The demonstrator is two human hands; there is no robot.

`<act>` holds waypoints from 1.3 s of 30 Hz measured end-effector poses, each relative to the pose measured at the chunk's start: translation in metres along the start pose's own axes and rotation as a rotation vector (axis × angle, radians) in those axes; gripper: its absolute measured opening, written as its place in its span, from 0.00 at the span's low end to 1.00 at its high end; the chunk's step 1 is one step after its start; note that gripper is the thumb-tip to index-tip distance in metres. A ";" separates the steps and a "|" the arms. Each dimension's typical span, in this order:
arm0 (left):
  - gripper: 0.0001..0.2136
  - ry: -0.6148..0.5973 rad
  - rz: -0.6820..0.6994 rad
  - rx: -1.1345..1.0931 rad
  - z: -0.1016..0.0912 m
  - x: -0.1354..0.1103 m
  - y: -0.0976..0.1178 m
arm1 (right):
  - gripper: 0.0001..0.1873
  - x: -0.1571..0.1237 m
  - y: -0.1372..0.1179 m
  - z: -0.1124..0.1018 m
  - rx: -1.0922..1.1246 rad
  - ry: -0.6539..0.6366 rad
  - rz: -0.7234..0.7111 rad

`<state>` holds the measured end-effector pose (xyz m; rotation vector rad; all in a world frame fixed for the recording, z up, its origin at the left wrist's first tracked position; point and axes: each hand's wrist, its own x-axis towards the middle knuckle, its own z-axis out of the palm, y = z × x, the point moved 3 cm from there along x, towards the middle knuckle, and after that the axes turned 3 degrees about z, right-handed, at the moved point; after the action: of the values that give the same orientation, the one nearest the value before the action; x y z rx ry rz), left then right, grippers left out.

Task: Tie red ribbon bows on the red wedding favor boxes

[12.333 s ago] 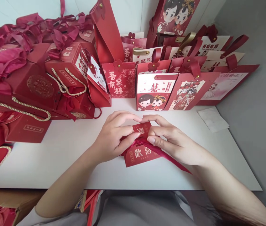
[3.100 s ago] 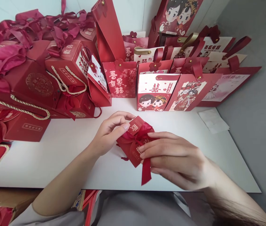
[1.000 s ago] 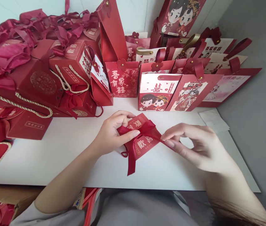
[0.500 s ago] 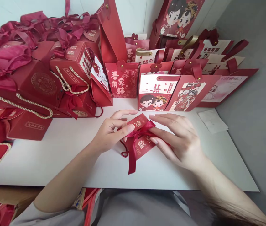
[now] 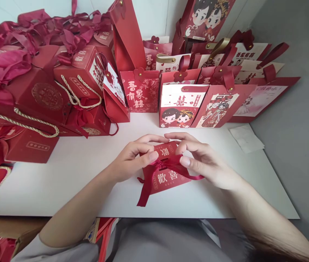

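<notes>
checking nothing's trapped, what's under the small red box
Only the white table shows under the small red box; a red ribbon tail trails out left. Its underside is hidden.

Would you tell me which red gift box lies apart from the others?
The small ribbon-tied box between left hand and right hand; the others crowd the table behind it.

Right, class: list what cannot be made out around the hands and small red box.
Head view:
- ribbon knot: covered by left hand and right hand.
- small red box, far side: behind both hands.
- cartoon bag top: cut by upper edge.
- white slip: markings too faint.
</notes>
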<state>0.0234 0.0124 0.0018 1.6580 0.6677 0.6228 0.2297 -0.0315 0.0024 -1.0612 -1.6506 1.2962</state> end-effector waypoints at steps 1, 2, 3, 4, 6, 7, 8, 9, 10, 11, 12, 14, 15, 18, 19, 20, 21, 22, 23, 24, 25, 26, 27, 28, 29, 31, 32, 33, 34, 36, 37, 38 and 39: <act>0.22 0.007 0.003 -0.003 0.000 0.000 0.000 | 0.12 0.001 0.000 0.001 0.025 -0.029 0.012; 0.21 0.015 0.008 -0.003 0.000 0.000 -0.001 | 0.11 0.001 0.000 0.001 0.045 -0.051 0.019; 0.20 0.020 0.012 0.003 -0.001 0.001 -0.001 | 0.11 0.002 0.000 0.002 0.062 -0.068 0.025; 0.19 0.023 0.017 0.013 -0.001 0.001 -0.001 | 0.12 0.003 0.001 0.002 0.079 -0.079 0.029; 0.17 0.029 0.024 0.042 -0.001 0.001 -0.001 | 0.15 0.004 0.003 0.003 0.113 -0.085 0.033; 0.17 0.033 0.025 0.059 -0.002 0.001 -0.001 | 0.16 0.005 0.004 0.002 0.123 -0.080 0.038; 0.17 0.036 0.022 0.076 -0.002 0.001 -0.001 | 0.18 0.006 0.006 0.002 0.126 -0.067 0.047; 0.18 0.039 0.016 0.098 -0.003 0.000 -0.001 | 0.19 0.006 0.007 0.002 0.121 -0.053 0.062; 0.18 0.040 0.010 0.126 -0.004 0.000 -0.001 | 0.20 0.006 0.007 0.001 0.111 -0.040 0.081; 0.18 0.034 0.006 0.162 -0.005 -0.001 0.000 | 0.20 0.006 0.008 0.001 0.096 -0.031 0.099; 0.18 0.024 0.006 0.202 -0.006 -0.001 0.001 | 0.21 0.006 0.008 0.001 0.080 -0.024 0.116; 0.17 0.010 0.018 0.275 -0.007 -0.003 0.004 | 0.21 0.005 0.008 0.000 0.050 -0.017 0.127; 0.17 0.004 0.026 0.305 -0.008 -0.003 0.006 | 0.21 0.004 0.007 -0.001 0.039 -0.017 0.124; 0.19 -0.011 0.050 0.392 -0.009 -0.005 0.011 | 0.21 0.004 0.008 -0.001 0.022 -0.027 0.105; 0.19 -0.016 0.055 0.423 -0.009 -0.005 0.013 | 0.21 0.004 0.008 -0.001 0.018 -0.032 0.099; 0.19 -0.019 0.059 0.451 -0.009 -0.005 0.015 | 0.21 0.004 0.008 -0.001 0.013 -0.038 0.096; 0.18 -0.021 0.060 0.472 -0.009 -0.006 0.016 | 0.20 0.004 0.008 -0.002 0.006 -0.043 0.093; 0.18 -0.021 0.062 0.487 -0.009 -0.006 0.017 | 0.20 0.004 0.008 -0.002 -0.002 -0.045 0.092; 0.18 -0.021 0.064 0.500 -0.010 -0.006 0.018 | 0.20 0.004 0.007 -0.002 -0.011 -0.046 0.091; 0.18 -0.020 0.069 0.513 -0.010 -0.007 0.019 | 0.20 0.003 0.006 -0.002 -0.023 -0.046 0.090; 0.18 -0.021 0.075 0.528 -0.010 -0.007 0.019 | 0.21 0.003 0.005 -0.002 -0.037 -0.044 0.090; 0.18 -0.022 0.084 0.542 -0.010 -0.007 0.020 | 0.21 0.002 0.005 -0.003 -0.051 -0.040 0.091; 0.18 -0.024 0.096 0.555 -0.010 -0.007 0.021 | 0.21 0.002 0.004 -0.003 -0.063 -0.036 0.093; 0.19 -0.026 0.107 0.565 -0.010 -0.007 0.021 | 0.21 0.001 0.003 -0.004 -0.074 -0.031 0.093; 0.19 -0.029 0.118 0.572 -0.010 -0.006 0.022 | 0.21 0.001 0.003 -0.004 -0.083 -0.028 0.092; 0.19 -0.032 0.143 0.581 -0.010 -0.006 0.023 | 0.21 0.001 0.002 -0.004 -0.101 -0.027 0.080; 0.19 -0.034 0.151 0.584 -0.010 -0.006 0.023 | 0.21 0.001 0.002 -0.004 -0.113 -0.028 0.069; 0.19 -0.037 0.155 0.586 -0.010 -0.005 0.023 | 0.21 0.001 0.002 -0.003 -0.124 -0.027 0.056; 0.18 -0.039 0.156 0.586 -0.010 -0.005 0.023 | 0.21 0.001 0.002 -0.002 -0.132 -0.026 0.042; 0.17 -0.042 0.147 0.579 -0.012 -0.005 0.021 | 0.21 0.002 0.003 0.000 -0.138 -0.018 0.011; 0.17 -0.043 0.137 0.571 -0.013 -0.004 0.020 | 0.21 0.002 0.003 0.001 -0.135 -0.011 -0.001; 0.16 -0.043 0.127 0.556 -0.014 -0.004 0.018 | 0.21 0.002 0.003 0.002 -0.131 -0.003 -0.009; 0.14 -0.045 0.114 0.538 -0.014 -0.004 0.017 | 0.20 0.002 0.003 0.002 -0.126 0.006 -0.014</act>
<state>0.0122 0.0168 0.0212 2.2145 0.7539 0.5094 0.2270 -0.0296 -0.0008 -1.1252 -1.7509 1.1913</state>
